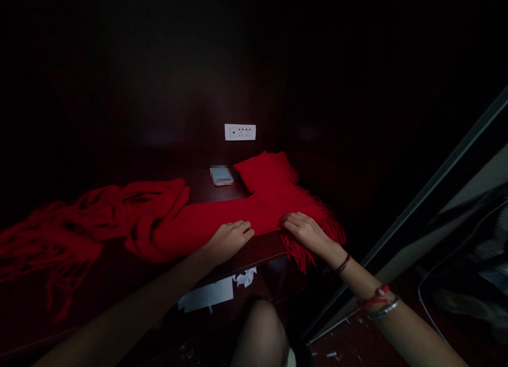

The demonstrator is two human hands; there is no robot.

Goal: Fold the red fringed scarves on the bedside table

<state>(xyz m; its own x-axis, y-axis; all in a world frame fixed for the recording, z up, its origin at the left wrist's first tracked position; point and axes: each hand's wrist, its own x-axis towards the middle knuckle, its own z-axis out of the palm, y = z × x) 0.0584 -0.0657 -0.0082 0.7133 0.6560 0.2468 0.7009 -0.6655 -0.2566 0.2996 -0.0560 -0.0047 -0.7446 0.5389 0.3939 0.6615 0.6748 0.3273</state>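
Note:
A red fringed scarf (214,216) lies along a dark wooden surface. Its right part is spread fairly flat, with a folded section reaching toward the back wall; the left part is bunched, and its tassels trail to the left edge of view. My left hand (232,240), a ring on one finger, is closed on the near edge of the scarf around its middle. Farther right, my right hand (305,230) has its fingers curled onto the scarf beside the fringed end. Both sets of fingertips are partly hidden. Tassels hang below my right hand over the front edge.
Behind the scarf lies a blurred, pale-blue phone-like object (221,175). A white socket panel (240,132) is on the dark back wall. Below the surface are a paper sheet (210,295) and crumpled white paper (245,277). My knee (260,330) is in front. A cable runs at right.

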